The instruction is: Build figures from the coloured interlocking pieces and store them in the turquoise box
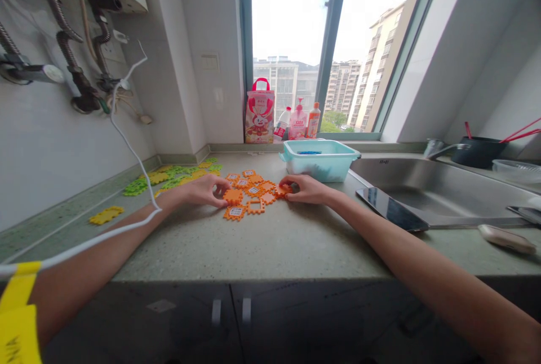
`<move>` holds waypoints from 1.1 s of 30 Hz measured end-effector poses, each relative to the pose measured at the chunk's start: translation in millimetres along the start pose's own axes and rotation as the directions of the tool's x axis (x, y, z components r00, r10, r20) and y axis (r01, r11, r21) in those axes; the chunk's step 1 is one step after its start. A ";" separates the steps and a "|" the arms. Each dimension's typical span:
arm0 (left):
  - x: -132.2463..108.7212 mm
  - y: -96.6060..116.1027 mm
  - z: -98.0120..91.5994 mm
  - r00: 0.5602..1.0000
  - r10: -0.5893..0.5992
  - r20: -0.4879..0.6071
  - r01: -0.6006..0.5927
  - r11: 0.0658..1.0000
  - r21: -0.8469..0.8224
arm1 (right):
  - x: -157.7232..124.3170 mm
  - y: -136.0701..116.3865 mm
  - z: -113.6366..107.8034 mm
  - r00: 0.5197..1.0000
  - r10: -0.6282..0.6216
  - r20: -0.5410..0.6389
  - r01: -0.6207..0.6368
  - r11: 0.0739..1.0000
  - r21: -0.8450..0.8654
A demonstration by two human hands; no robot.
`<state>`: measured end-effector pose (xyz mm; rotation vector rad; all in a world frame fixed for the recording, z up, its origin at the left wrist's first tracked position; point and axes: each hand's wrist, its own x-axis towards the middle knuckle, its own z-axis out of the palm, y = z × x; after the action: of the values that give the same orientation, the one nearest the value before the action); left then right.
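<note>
Several flat orange pieces with toothed edges, like puzzle tiles, lie in a loose heap on the counter; some carry white labels, and one is a frame with a square hole [255, 206]. At the heap's left side, my left hand [205, 190] is closed, thumb and fingers pinching an orange toothed piece [233, 196]. On the opposite side, my right hand [307, 189] pinches another orange toothed piece [283, 190] by its edge. A labelled orange piece [234, 213] lies just in front of the left hand's piece.
Green and yellow toothed pieces [169, 175] spread along the back left, with a lone yellow piece [106, 215] nearer. A light-blue tub [321, 161] stands behind my right hand. A phone [391, 209] lies beside the steel sink [397, 175]. A white cable [135, 152] crosses my left forearm.
</note>
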<state>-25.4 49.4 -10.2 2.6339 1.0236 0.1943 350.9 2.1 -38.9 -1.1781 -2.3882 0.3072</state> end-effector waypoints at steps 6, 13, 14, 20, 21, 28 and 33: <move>0.8 -10.5 5.2 0.998 -0.056 -0.024 0.056 0.998 -0.006 | -0.7 -3.1 -0.5 0.996 0.086 0.000 -0.086 0.996 0.038; 2.0 -21.2 5.8 0.991 -0.095 -0.098 0.097 0.995 0.021 | -1.6 -5.0 -0.8 0.991 0.128 -0.033 -0.129 0.991 -0.031; 1.4 -19.3 4.7 0.989 -0.091 -0.120 0.097 0.994 0.045 | -1.6 -5.3 -1.0 0.991 0.128 -0.038 -0.130 0.991 -0.045; -4.9 -2.5 -6.5 0.970 -0.026 -0.242 0.114 0.927 0.357 | -1.5 -4.8 -2.9 0.990 0.119 -0.074 -0.125 0.988 -0.088; -5.9 -0.7 -8.3 0.967 -0.008 -0.255 0.122 0.893 0.434 | -1.4 -4.2 -3.1 0.990 0.120 -0.077 -0.127 0.987 -0.098; -6.9 2.0 -10.6 0.962 -0.054 -0.268 0.157 0.911 0.381 | -0.7 -1.8 -4.7 0.987 0.110 -0.120 -0.128 0.980 -0.154; -4.4 -4.7 -10.1 0.978 -0.120 -0.170 0.160 0.956 0.244 | 0.1 -11.2 -1.5 0.974 0.122 -0.189 -0.145 0.983 -0.116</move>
<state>-34.0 52.1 -2.4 2.7941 1.3672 0.2513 343.8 -4.6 -33.2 -1.3680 -2.2033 0.0838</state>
